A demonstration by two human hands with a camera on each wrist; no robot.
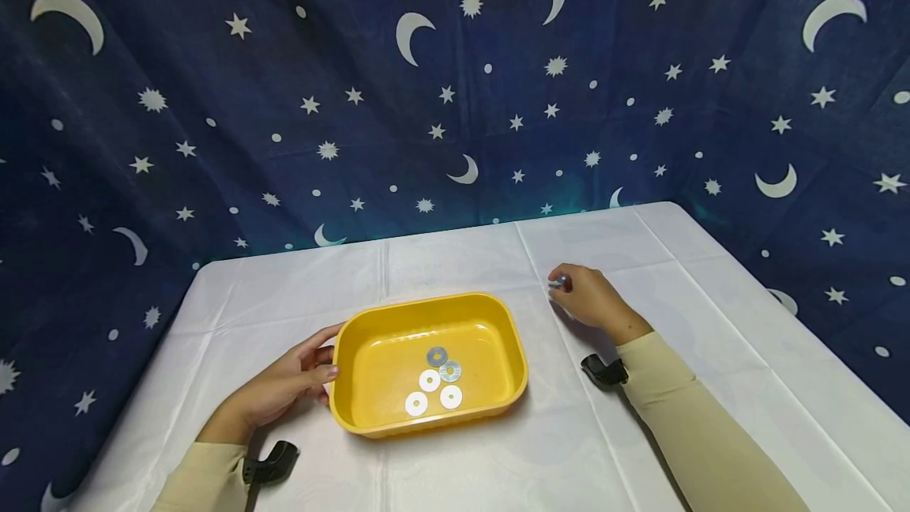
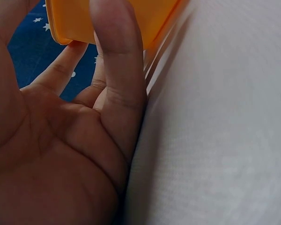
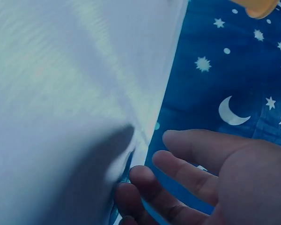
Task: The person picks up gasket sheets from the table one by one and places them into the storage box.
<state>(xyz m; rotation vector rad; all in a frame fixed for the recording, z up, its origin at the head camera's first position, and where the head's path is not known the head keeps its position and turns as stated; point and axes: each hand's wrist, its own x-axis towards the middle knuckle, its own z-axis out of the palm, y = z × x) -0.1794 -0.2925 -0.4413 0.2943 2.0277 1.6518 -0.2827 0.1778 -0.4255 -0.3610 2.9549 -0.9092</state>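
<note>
A yellow plastic tray (image 1: 362,409) stands on the white-covered table, with several flat metal washers (image 1: 430,381) lying on its floor. At the tray's left end, my left hand (image 1: 280,385) holds the wall and rim, thumb at the rim and fingers along the outside. In the left wrist view the fingertips meet the tray's edge (image 2: 68,21). Out to the right of the tray, my right hand (image 1: 586,295) pinches a small grey washer (image 1: 559,281) between thumb and fingertips, low over the cloth. In the right wrist view the curled fingers (image 3: 178,173) mostly hide it.
A white creased cloth (image 1: 455,472) covers the table. Dark blue fabric (image 1: 370,46) with moons and stars hangs behind and at both sides. Black wrist devices (image 1: 604,371) sit below each sleeve cuff.
</note>
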